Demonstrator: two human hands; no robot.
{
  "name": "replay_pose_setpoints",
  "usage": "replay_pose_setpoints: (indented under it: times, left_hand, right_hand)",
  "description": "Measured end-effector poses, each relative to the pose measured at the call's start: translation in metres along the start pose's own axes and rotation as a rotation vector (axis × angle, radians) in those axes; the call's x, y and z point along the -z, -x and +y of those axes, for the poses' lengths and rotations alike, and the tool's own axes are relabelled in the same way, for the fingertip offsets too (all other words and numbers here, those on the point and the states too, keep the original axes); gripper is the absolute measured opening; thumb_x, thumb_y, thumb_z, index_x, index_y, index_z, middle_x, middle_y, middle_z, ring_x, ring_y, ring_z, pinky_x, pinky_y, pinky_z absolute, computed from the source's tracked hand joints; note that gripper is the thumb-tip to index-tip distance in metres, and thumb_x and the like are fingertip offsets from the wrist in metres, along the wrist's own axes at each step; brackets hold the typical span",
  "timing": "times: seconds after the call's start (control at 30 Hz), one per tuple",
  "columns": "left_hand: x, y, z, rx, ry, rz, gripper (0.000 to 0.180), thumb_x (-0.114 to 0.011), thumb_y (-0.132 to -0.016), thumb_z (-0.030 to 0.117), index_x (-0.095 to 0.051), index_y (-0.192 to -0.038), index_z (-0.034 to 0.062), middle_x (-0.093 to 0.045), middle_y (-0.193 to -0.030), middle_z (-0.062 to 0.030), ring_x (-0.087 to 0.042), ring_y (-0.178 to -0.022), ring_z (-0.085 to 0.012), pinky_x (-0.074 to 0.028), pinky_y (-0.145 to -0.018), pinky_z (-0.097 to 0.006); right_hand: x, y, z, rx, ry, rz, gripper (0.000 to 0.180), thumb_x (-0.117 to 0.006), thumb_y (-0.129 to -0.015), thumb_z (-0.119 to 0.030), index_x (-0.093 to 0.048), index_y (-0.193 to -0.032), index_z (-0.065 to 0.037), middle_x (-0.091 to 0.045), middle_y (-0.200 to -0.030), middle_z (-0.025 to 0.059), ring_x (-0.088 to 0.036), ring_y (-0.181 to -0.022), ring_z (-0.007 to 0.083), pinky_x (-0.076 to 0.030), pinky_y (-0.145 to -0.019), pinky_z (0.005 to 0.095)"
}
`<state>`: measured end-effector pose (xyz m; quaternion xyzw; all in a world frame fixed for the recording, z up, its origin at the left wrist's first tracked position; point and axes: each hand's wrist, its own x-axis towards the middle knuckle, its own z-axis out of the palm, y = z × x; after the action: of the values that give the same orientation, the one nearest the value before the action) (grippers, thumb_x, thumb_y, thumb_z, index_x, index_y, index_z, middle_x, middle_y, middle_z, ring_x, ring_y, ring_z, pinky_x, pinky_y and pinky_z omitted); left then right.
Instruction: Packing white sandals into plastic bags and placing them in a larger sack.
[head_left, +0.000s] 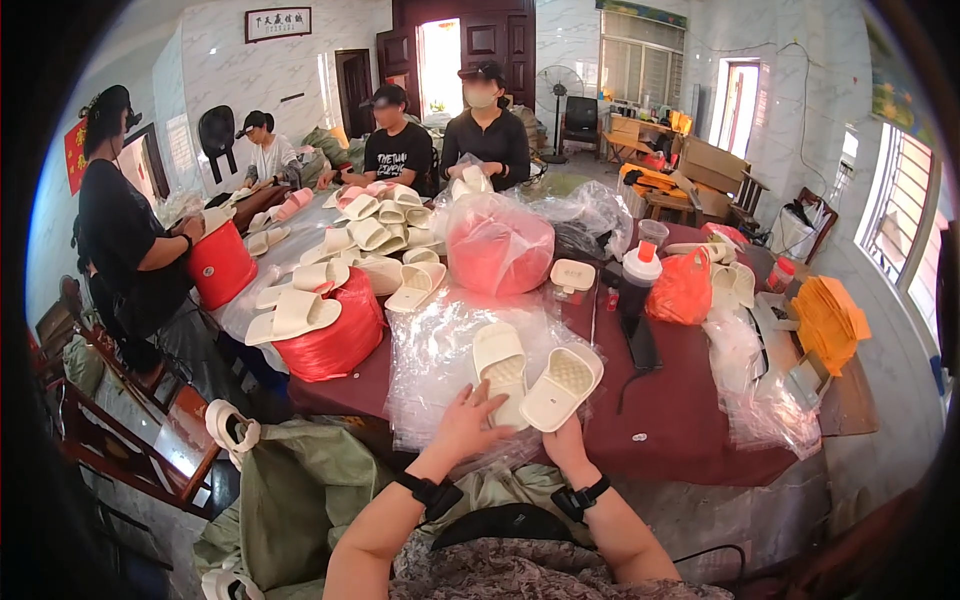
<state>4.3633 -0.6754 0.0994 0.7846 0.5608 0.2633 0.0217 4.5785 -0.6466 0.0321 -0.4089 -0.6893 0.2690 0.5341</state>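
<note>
Two cream slide slippers lie side by side in front of me, toes pointing away. My left hand [466, 420] has its fingers spread, with the fingertips at the heel part of the left slipper [499, 352]. My right hand [568, 443] grips the heel end of the right slipper [565, 385], which tilts outward and shows a quilted footbed; the fingers under it are hidden. Beneath both slippers is a stack of clear plastic bags [425, 365] on the dark red tablecloth [690, 440].
Left of the bags stands a red plastic-wrapped roll [340, 330] with slippers on it; a slipper pile [390, 220] lies beyond. Another red roll [500, 245] stands ahead. A dark bottle [636, 280] and red bag [682, 285] sit to the right. Several people work around the table.
</note>
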Motion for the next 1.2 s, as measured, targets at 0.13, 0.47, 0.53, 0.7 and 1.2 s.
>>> replay_pose_setpoints:
  times: [0.13, 0.47, 0.53, 0.7, 1.2]
  left_hand:
    - [-0.013, 0.024, -0.010, -0.042, 0.053, -0.009, 0.070, -0.073, -0.076, 0.049, -0.051, -0.138, 0.0232, -0.034, -0.151, -0.0201, -0.036, -0.133, -0.0483, -0.036, -0.108, -0.050]
    - [-0.017, 0.035, -0.011, -0.032, 0.059, 0.081, 0.073, -0.072, -0.076, 0.050, -0.050, -0.139, 0.0207, -0.036, -0.150, -0.0184, -0.036, -0.134, -0.0435, -0.034, -0.110, -0.047]
    - [-0.021, 0.035, -0.016, -0.036, 0.098, 0.114, 0.072, -0.073, -0.076, 0.049, -0.051, -0.138, 0.0189, -0.038, -0.148, -0.0207, -0.038, -0.133, -0.0451, -0.035, -0.108, -0.048]
    - [-0.022, 0.036, -0.018, -0.013, 0.159, 0.157, 0.067, -0.071, -0.081, 0.042, -0.050, -0.137, 0.0107, -0.042, -0.142, -0.0256, -0.040, -0.130, -0.0458, -0.037, -0.106, -0.049]
    - [-0.040, 0.030, -0.020, 0.069, 0.078, 0.182, 0.063, -0.072, -0.081, 0.033, -0.050, -0.134, 0.0049, -0.042, -0.141, -0.0270, -0.042, -0.129, -0.0439, -0.038, -0.105, -0.049]
  right_hand:
    - [0.016, -0.001, -0.006, -0.006, -0.108, -0.223, 0.049, -0.058, -0.080, 0.003, -0.052, -0.128, 0.001, -0.056, -0.130, 0.0153, -0.053, -0.122, 0.0291, -0.041, -0.101, 0.0361]
    - [0.091, 0.005, -0.027, -0.672, -1.212, -0.087, 0.046, -0.049, -0.101, -0.028, -0.043, -0.137, -0.001, -0.059, -0.124, 0.0129, -0.060, -0.111, 0.0236, -0.046, -0.097, 0.0411]
    - [0.082, 0.001, -0.022, -0.598, -1.012, -0.018, 0.046, -0.049, -0.101, -0.027, -0.043, -0.137, 0.001, -0.059, -0.125, 0.0129, -0.060, -0.111, 0.0233, -0.047, -0.096, 0.0391]
    - [0.059, -0.035, -0.044, -0.395, -0.631, -0.058, 0.039, -0.051, -0.100, -0.021, -0.051, -0.128, 0.007, -0.063, -0.116, 0.0095, -0.060, -0.106, 0.0160, -0.048, -0.090, 0.0302]
    - [0.013, -0.072, -0.062, 0.207, 0.753, -0.057, 0.043, -0.068, -0.085, -0.027, -0.058, -0.116, 0.001, -0.060, -0.107, 0.0199, -0.058, -0.099, 0.0396, -0.046, -0.086, 0.0474]
